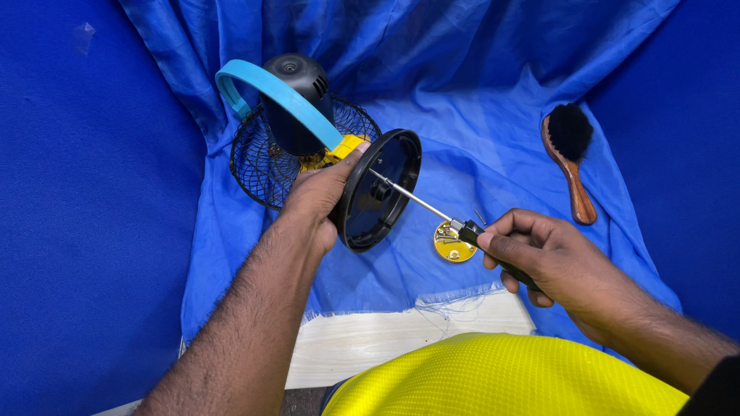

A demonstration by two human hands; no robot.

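Observation:
My left hand [318, 199] grips a small table fan by its round black base [381, 190], tilted so the underside faces me. The fan's black wire cage [266, 166], black motor housing [297, 85] and light blue handle [270, 92] lie behind the hand. My right hand [543, 258] holds a screwdriver [432, 208] by its black handle. Its thin metal shaft reaches up and left, with the tip in the middle of the base's underside. A yellow round disc [453, 245] with small screws on it lies on the cloth just below the shaft.
A wooden brush with black bristles [572, 158] lies at the right on the blue cloth [478, 115]. A pale wooden board edge [385, 335] shows below the cloth. Blue felt walls stand left and right. My yellow garment [501, 377] fills the bottom.

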